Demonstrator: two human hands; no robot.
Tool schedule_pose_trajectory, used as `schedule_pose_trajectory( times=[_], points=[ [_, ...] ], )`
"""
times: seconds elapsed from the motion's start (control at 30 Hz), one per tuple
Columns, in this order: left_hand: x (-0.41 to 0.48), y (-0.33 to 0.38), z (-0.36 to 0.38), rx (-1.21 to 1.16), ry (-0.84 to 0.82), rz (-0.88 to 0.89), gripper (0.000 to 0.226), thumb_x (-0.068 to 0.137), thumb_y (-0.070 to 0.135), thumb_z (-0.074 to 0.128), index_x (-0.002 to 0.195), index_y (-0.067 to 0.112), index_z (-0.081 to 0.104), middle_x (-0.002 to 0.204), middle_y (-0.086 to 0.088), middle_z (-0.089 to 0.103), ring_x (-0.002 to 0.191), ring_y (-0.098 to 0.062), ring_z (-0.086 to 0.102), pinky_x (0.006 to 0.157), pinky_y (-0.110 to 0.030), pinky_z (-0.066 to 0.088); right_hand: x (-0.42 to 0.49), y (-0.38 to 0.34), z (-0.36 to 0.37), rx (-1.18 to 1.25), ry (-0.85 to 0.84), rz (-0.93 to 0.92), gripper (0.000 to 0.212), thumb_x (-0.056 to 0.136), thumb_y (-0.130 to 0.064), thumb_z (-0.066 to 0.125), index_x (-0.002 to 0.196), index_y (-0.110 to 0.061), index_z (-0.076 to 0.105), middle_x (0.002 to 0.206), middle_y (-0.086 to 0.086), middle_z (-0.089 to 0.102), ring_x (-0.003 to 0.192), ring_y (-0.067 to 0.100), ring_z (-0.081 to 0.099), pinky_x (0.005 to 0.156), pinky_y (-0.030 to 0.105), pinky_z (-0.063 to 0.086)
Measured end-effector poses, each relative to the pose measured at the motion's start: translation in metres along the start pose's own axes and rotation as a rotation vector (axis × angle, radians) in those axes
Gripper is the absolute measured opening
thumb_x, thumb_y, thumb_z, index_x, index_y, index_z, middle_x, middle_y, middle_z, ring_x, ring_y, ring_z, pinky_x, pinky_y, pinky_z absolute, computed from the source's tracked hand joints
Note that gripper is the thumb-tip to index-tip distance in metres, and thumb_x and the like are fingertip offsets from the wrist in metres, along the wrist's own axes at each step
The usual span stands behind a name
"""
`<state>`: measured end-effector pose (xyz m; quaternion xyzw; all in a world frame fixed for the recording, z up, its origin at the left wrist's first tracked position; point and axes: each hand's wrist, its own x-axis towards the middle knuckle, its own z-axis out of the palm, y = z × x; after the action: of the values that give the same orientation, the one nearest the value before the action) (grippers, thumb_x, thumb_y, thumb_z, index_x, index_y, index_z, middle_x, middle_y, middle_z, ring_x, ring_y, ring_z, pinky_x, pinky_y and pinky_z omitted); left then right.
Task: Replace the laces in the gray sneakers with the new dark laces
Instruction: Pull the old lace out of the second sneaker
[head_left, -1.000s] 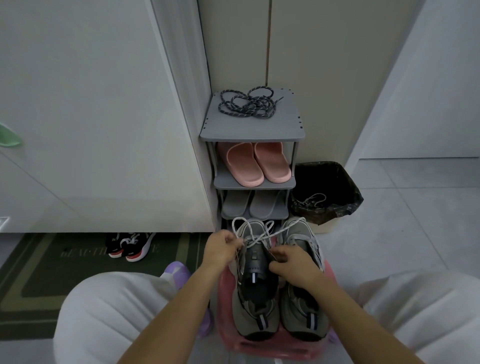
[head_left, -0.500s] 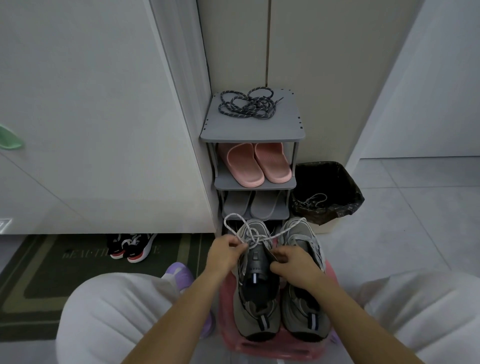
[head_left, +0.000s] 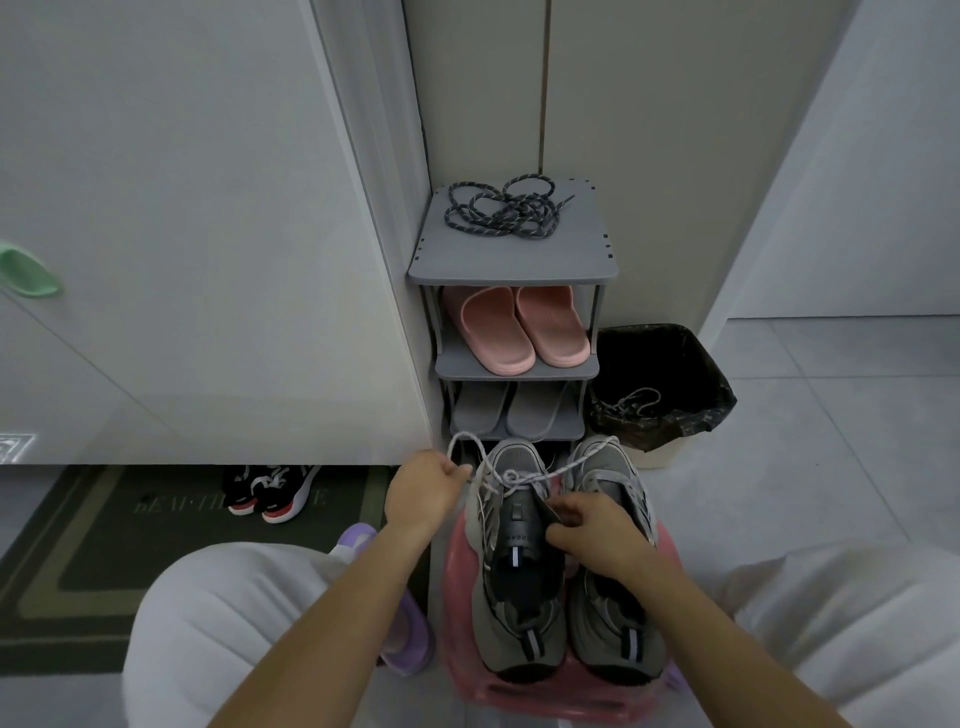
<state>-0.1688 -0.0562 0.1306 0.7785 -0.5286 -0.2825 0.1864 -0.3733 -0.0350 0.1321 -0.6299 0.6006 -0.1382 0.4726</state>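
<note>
- Since 1 s ago, L hand (head_left: 430, 488) sits a bit further out to the left, and the pale lace (head_left: 519, 477) loop is drawn out w/ it, off the toe toward the rack's foot; R hand (head_left: 592, 530) stays about where it was.
- L hand: thumb and fingers pinch the pale lace just left of the left sneaker (head_left: 519, 623).
- R hand: fingers curled on the left sneaker's throat, at the right edge of the dark tongue; exact grip hidden by the knuckles.
- Both gray sneakers, left one and right sneaker (head_left: 618, 623), stand side by side, touching, on a pink stool (head_left: 462, 561) btwn the person's knees.
- Long axis runs near-to-far: heels w/ striped pull tabs toward the person, toes pointing at the shoe rack (head_left: 514, 262).
- Pale lace still threaded at the toe end of both; the strands cross over the left toe.
- New dark laces (head_left: 501, 213) lie in a loose tangle on the rack's top shelf, well apart from the hands.
- Rack below: pink slippers (head_left: 514, 332), then gray slippers (head_left: 509, 413).
- Bin (head_left: 711, 395) w/ black liner just right of the rack, a pale lace lying inside.
- Left side: doormat (head_left: 78, 545) w/ black-and-red shoes (head_left: 270, 491) on its far edge.
</note>
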Motion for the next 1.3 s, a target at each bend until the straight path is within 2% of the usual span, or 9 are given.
schedule_pose_trajectory(
  times=[0.1,0.17,0.27,0.47,0.7,0.87,1.03,1.17,1.3],
  points=[
    [-0.010,0.002,0.007,-0.001,0.082,0.181,0.012,0.089,0.028,0.060,0.082,0.019,0.062,0.077,0.009,0.057,0.073,-0.011,0.056,0.060,-0.023,0.038,0.001,0.000,0.000,-0.001,-0.001,0.000,0.035,0.080,-0.014,0.063,0.115,-0.019,0.066,0.108,0.000,0.069,0.100,0.011,0.062,0.087,0.025,0.049],
    [-0.015,0.004,0.013,0.059,-0.001,0.282,0.012,0.089,0.024,0.059,0.097,0.017,0.065,0.095,0.008,0.058,0.089,-0.012,0.058,0.072,-0.022,0.040,0.002,0.001,0.000,-0.012,-0.003,-0.001,0.035,0.080,-0.014,0.063,0.115,-0.018,0.066,0.108,0.000,0.069,0.100,0.011,0.062,0.086,0.023,0.048],
    [-0.014,0.004,0.020,0.146,-0.064,0.328,0.013,0.090,0.020,0.058,0.099,0.016,0.066,0.109,0.000,0.062,0.098,-0.018,0.059,0.082,-0.029,0.046,0.002,0.001,0.001,-0.004,-0.005,0.002,0.036,0.080,-0.015,0.063,0.115,-0.019,0.066,0.109,-0.001,0.069,0.101,0.011,0.062,0.086,0.023,0.047],
    [-0.003,0.001,0.015,0.259,-0.021,0.345,0.011,0.093,0.020,0.051,0.093,0.016,0.062,0.102,-0.001,0.059,0.092,-0.018,0.056,0.073,-0.031,0.045,0.003,0.003,0.001,0.015,-0.013,0.017,0.036,0.080,-0.016,0.064,0.116,-0.020,0.066,0.109,-0.001,0.068,0.102,0.012,0.062,0.087,0.025,0.049],
    [0.017,-0.008,-0.010,0.125,0.111,0.112,0.012,0.093,0.016,0.053,0.087,0.017,0.064,0.095,-0.003,0.063,0.076,-0.015,0.055,0.063,-0.029,0.041,0.004,0.005,0.001,0.031,-0.010,0.032,0.038,0.079,-0.014,0.064,0.117,-0.018,0.065,0.111,0.001,0.068,0.104,0.015,0.062,0.090,0.029,0.051],
    [0.005,-0.001,0.004,0.206,-0.102,0.258,0.020,0.087,0.029,0.063,0.105,0.018,0.062,0.105,0.002,0.057,0.088,-0.013,0.058,0.073,-0.026,0.045,0.005,0.005,0.001,0.035,-0.013,0.033,0.040,0.079,-0.014,0.064,0.119,-0.018,0.064,0.114,0.001,0.067,0.104,0.012,0.062,0.089,0.028,0.051],
    [-0.001,0.003,0.015,0.178,-0.080,0.297,0.045,0.083,0.029,0.065,0.125,0.021,0.048,0.123,-0.001,0.052,0.110,-0.018,0.054,0.088,-0.033,0.047,0.005,0.004,0.001,0.004,-0.003,0.005,0.037,0.079,-0.013,0.064,0.115,-0.018,0.066,0.109,0.001,0.069,0.101,0.012,0.063,0.089,0.026,0.049],
    [-0.004,0.007,0.016,0.195,-0.084,0.305,0.022,0.087,0.032,0.061,0.104,0.020,0.056,0.112,-0.001,0.055,0.098,-0.016,0.055,0.077,-0.028,0.044,0.005,0.005,0.001,0.010,-0.008,0.012,0.039,0.078,-0.014,0.064,0.117,-0.018,0.065,0.110,0.001,0.069,0.101,0.012,0.063,0.090,0.028,0.050],
    [-0.003,0.006,0.016,0.208,-0.071,0.275,0.015,0.090,0.032,0.058,0.092,0.018,0.060,0.102,-0.001,0.055,0.091,-0.016,0.056,0.072,-0.028,0.043,0.005,0.006,0.001,0.022,-0.010,0.012,0.039,0.079,-0.014,0.064,0.118,-0.017,0.065,0.111,0.001,0.069,0.102,0.011,0.063,0.090,0.026,0.049]
  ],
)
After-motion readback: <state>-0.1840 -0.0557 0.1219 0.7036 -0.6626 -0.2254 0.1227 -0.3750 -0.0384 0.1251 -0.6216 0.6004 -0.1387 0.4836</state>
